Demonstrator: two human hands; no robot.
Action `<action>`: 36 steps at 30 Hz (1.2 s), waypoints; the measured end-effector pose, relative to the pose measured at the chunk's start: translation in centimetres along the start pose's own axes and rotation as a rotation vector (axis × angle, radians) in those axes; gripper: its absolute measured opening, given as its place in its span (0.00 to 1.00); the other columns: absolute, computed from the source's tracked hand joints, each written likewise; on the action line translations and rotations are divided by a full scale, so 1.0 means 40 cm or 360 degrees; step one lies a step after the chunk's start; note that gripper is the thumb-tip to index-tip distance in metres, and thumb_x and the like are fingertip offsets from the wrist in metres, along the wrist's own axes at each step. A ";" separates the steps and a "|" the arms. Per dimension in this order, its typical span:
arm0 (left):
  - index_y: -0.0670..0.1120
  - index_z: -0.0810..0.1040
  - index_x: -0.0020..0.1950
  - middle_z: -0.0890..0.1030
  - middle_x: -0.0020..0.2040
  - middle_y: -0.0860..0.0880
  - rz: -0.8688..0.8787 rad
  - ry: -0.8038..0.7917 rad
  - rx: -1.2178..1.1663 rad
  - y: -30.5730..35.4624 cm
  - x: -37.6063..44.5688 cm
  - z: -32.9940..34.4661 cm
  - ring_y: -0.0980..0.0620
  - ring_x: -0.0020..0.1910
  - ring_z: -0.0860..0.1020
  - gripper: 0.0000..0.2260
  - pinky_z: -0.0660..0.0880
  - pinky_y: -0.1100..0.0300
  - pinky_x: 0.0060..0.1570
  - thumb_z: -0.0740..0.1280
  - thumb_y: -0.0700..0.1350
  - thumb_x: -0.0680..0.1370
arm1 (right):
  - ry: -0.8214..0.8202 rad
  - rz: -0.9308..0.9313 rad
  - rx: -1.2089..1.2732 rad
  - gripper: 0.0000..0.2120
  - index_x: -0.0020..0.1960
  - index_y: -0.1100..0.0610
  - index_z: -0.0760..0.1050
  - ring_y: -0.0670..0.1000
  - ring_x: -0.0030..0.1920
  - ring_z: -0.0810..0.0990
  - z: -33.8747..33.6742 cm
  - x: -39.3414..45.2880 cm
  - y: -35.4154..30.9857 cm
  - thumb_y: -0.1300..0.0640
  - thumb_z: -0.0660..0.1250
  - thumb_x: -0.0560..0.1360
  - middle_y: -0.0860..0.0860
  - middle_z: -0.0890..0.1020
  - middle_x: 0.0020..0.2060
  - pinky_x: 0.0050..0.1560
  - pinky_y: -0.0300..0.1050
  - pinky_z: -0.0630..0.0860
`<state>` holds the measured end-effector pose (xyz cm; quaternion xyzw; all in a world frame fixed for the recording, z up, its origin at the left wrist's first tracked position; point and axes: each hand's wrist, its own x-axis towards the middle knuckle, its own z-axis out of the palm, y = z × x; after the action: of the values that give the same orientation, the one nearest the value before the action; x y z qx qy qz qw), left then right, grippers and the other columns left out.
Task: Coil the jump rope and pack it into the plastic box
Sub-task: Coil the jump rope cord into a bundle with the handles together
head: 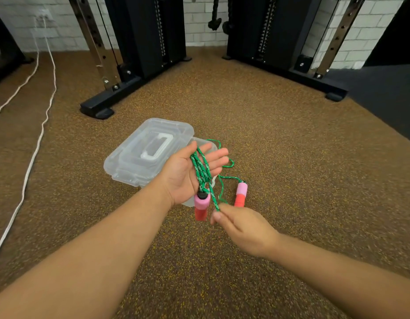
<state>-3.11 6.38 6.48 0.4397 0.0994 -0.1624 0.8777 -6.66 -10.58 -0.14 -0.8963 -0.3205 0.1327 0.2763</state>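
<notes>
Your left hand (187, 173) lies flat with the fingers straight, several turns of the jump rope (201, 171) draped over its palm, one handle (201, 207) hanging below. Your right hand (240, 229) pinches the cord. It's light and limp, so loops will likely slip; grip near the handle (240, 194) on the floor (291, 157). The plastic box (148, 150) sits just beyond.

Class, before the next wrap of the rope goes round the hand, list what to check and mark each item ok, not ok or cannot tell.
1. Green braided jump rope looped over open left hand: ok.
2. Right hand pinches the rope: ok.
3. First pink-and-red foam handle hangs below the left palm: ok.
4. Second pink-and-red handle gathered in: not ok, on the floor.
5. Clear plastic box open: cannot tell.
</notes>
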 end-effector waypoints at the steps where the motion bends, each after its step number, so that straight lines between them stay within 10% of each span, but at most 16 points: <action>1: 0.43 0.62 0.73 0.82 0.55 0.42 -0.0009 0.0016 -0.0030 -0.001 0.002 0.000 0.46 0.48 0.83 0.23 0.76 0.56 0.53 0.49 0.53 0.82 | -0.0029 -0.0029 -0.0050 0.19 0.52 0.50 0.73 0.46 0.40 0.73 -0.005 -0.007 -0.013 0.42 0.48 0.79 0.43 0.73 0.35 0.47 0.47 0.73; 9: 0.44 0.55 0.76 0.79 0.60 0.36 -0.0168 0.0078 0.0238 -0.015 0.014 0.000 0.41 0.54 0.79 0.34 0.69 0.53 0.62 0.40 0.65 0.78 | 0.0086 -0.0349 0.0043 0.19 0.49 0.50 0.75 0.44 0.41 0.76 -0.060 -0.020 -0.094 0.43 0.48 0.78 0.45 0.80 0.40 0.44 0.46 0.72; 17: 0.42 0.65 0.73 0.81 0.56 0.40 -0.0354 -0.0023 0.0460 -0.023 0.002 -0.008 0.47 0.45 0.81 0.45 0.76 0.59 0.41 0.35 0.72 0.72 | 0.0357 -0.0380 0.0159 0.12 0.43 0.49 0.74 0.45 0.37 0.77 -0.135 0.020 -0.078 0.47 0.54 0.77 0.45 0.80 0.36 0.42 0.50 0.75; 22: 0.39 0.78 0.52 0.83 0.39 0.40 -0.0407 -0.0337 0.0630 -0.038 -0.009 0.001 0.45 0.36 0.79 0.49 0.71 0.55 0.42 0.32 0.74 0.69 | 0.0494 -0.0340 0.0241 0.08 0.41 0.46 0.70 0.48 0.35 0.76 -0.179 0.052 -0.050 0.45 0.56 0.75 0.42 0.76 0.31 0.42 0.55 0.76; 28: 0.34 0.74 0.62 0.83 0.36 0.38 -0.0657 -0.0636 0.0779 -0.036 -0.016 0.007 0.44 0.29 0.81 0.56 0.71 0.54 0.42 0.33 0.77 0.65 | 0.0686 -0.0206 0.0198 0.10 0.40 0.43 0.70 0.45 0.31 0.70 -0.197 0.085 -0.001 0.39 0.58 0.73 0.45 0.73 0.28 0.36 0.49 0.71; 36: 0.42 0.77 0.58 0.85 0.34 0.49 -0.0706 -0.0704 0.0867 -0.027 -0.053 0.026 0.55 0.28 0.82 0.19 0.78 0.65 0.34 0.53 0.51 0.78 | 0.0563 -0.0014 0.0471 0.09 0.41 0.51 0.74 0.46 0.38 0.74 -0.161 0.088 0.058 0.51 0.61 0.79 0.46 0.78 0.36 0.45 0.48 0.71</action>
<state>-5.43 5.35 6.99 0.5783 -0.0458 -0.4585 0.6732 -0.15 -12.42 3.53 -0.8539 -0.2480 0.0179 0.4573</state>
